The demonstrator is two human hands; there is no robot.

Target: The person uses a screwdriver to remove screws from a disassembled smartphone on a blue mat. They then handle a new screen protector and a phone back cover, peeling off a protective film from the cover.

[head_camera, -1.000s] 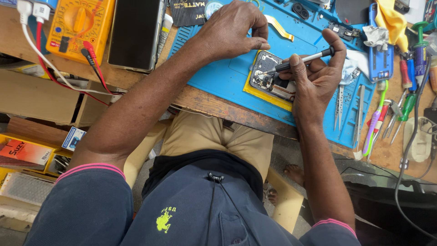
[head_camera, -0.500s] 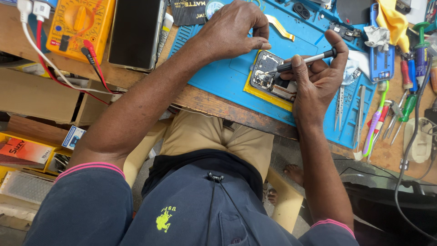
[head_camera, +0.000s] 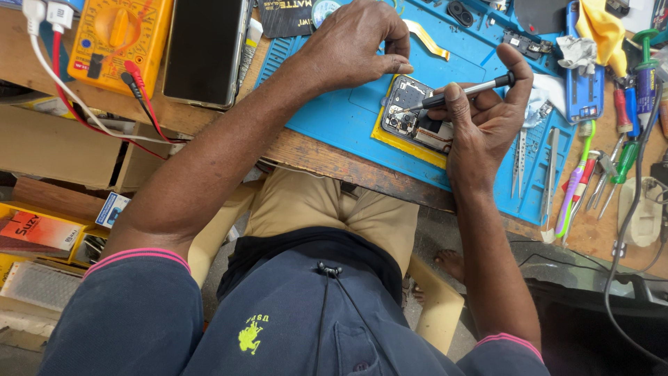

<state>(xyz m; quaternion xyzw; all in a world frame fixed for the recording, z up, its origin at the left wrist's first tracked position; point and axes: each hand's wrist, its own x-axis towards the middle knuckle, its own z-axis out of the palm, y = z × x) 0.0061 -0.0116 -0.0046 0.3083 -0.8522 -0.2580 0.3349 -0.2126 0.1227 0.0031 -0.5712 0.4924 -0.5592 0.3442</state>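
Screwdriver [head_camera: 467, 91] tip lower now, right hand [head_camera: 487, 118] at phone's [head_camera: 415, 115] edge.

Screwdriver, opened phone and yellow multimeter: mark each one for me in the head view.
Screwdriver [head_camera: 465, 91]: head view, on the dark grip of its shaft, held in the right hand [head_camera: 487, 125].
Opened phone [head_camera: 410, 111]: head view, on the exposed board beside the camera cluster.
Yellow multimeter [head_camera: 118, 38]: head view, just below its dial.

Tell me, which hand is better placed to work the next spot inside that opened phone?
Probably the right hand: it grips the slim black screwdriver, whose tip already rests on the opened phone's insides. The left hand only pinches the phone's top edge, steadying it on the blue work mat.
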